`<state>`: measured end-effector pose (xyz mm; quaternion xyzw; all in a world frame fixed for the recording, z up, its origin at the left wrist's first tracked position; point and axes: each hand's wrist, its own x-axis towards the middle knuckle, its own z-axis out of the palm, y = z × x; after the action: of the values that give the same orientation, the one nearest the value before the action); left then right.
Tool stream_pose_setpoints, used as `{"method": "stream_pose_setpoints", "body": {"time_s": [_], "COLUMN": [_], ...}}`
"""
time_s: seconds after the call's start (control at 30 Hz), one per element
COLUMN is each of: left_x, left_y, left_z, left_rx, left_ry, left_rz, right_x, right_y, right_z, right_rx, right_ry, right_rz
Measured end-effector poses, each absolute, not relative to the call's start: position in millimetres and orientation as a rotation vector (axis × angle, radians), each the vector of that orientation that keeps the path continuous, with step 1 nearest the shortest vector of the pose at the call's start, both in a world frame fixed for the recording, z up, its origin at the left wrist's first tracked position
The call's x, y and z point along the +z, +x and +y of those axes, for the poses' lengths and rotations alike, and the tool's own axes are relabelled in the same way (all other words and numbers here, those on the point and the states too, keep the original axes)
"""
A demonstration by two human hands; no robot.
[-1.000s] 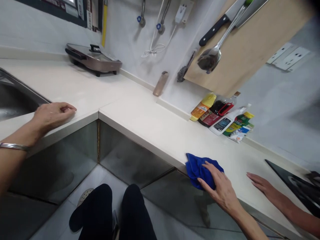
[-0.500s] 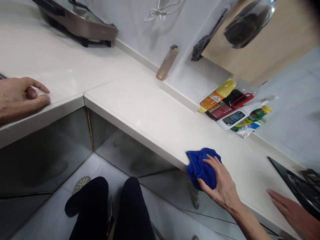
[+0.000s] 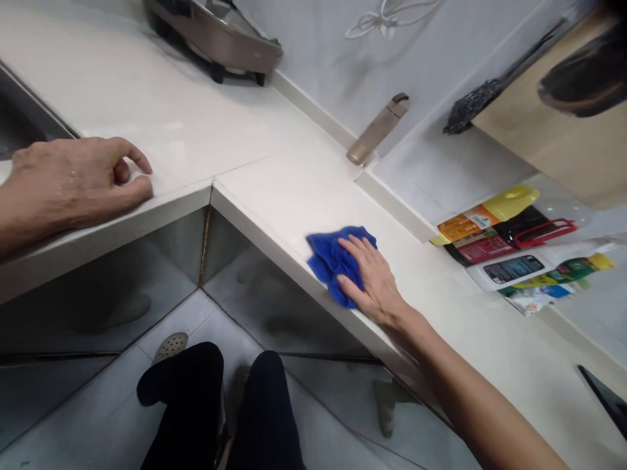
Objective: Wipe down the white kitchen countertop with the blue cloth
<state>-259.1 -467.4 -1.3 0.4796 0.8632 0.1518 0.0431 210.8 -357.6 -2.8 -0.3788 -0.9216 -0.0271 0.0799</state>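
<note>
My right hand (image 3: 375, 284) lies on a bunched blue cloth (image 3: 326, 258), fingers over the top and thumb at its near side, pressing it onto the white L-shaped counter (image 3: 274, 189) close to the front edge, near the inner corner. My left hand (image 3: 73, 186) rests on the counter's left arm at its edge. Its fingers are curled in with nothing in them.
A sink (image 3: 19, 124) shows at far left. A lidded electric pan (image 3: 215, 39) stands at the back. A brown flask (image 3: 377, 127) leans against the wall. Several bottles (image 3: 494, 219) lie at the right. A black hob corner (image 3: 607, 398) is lower right. My legs (image 3: 220, 405) are below.
My right hand slid the blue cloth left along the counter's front edge toward the corner. The view dropped and turned. Another person's hand at the right has gone out of view.
</note>
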Motion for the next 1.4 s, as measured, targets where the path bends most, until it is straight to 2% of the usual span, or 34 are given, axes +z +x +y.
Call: {"method": "stream_pose_setpoints", "body": {"time_s": [0.13,0.37,0.6,0.93,1.1,1.27,1.4], "left_x": [17,8,10,12,16,28,34], "left_y": [-238,-245,-247,-259,-262,-256,-227], "left_z": [-472,-468,-469,-467,-469,-457,-434], "left_rx": [0.485,0.578,0.605,0.511,0.445,0.224,0.284], "left_ry": [1.494,1.497,1.498,1.496,1.552,1.564,1.817], "left_rz": [2.703,2.637,2.600,2.599,2.578,2.555,2.411], "right_x": [-4,-22,-24,-19,-29,-41,-52], "right_y": [145,44,37,140,236,348,430], "right_z": [-299,-219,-269,-403,-453,-485,-504], "right_rx": [-0.040,0.183,0.155,-0.123,-0.319,-0.412,-0.412], "right_ry": [-1.104,-1.035,-0.933,-1.033,-1.089,-1.206,-1.325], "right_rz": [-2.753,-2.684,-2.698,-2.705,-2.668,-2.530,-2.435]}}
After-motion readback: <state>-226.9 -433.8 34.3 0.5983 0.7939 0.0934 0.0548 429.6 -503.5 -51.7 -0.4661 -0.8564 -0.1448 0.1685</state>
